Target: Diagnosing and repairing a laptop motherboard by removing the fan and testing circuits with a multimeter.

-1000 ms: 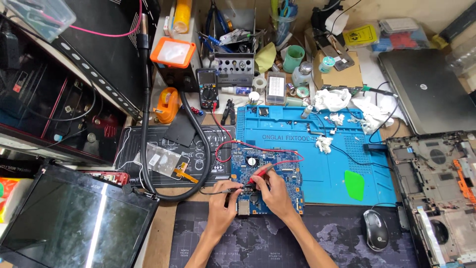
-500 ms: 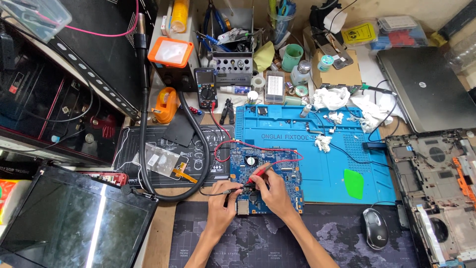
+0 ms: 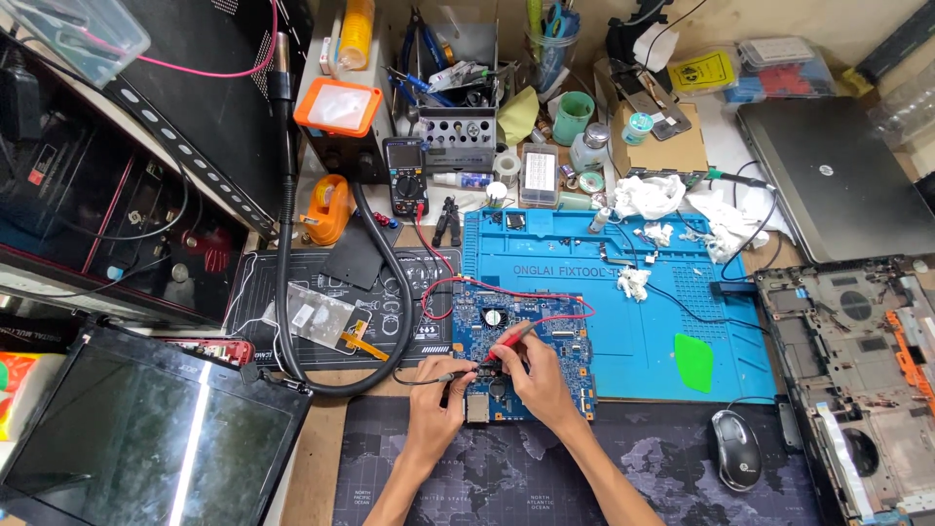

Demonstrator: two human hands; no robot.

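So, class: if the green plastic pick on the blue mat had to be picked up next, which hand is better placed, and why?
Probably the right hand: it sits on the side of the blue circuit board nearer the green plastic pick, though it holds the red probe. The left hand holds the black probe, farther away.

The right hand [image 3: 541, 382] pinches a red multimeter probe [image 3: 511, 341], its tip down on the blue laptop motherboard [image 3: 516, 336], while the left hand [image 3: 435, 399] just beside it holds a black probe [image 3: 458, 374] against the same board. From that grip, red leads [image 3: 458, 282] run away up to the multimeter [image 3: 404, 180], and the blue repair mat [image 3: 643, 302] spreads to the right beneath the board. A black mouse [image 3: 737, 448] sits well right of the hands, a detached laptop screen [image 3: 127, 443] well left.
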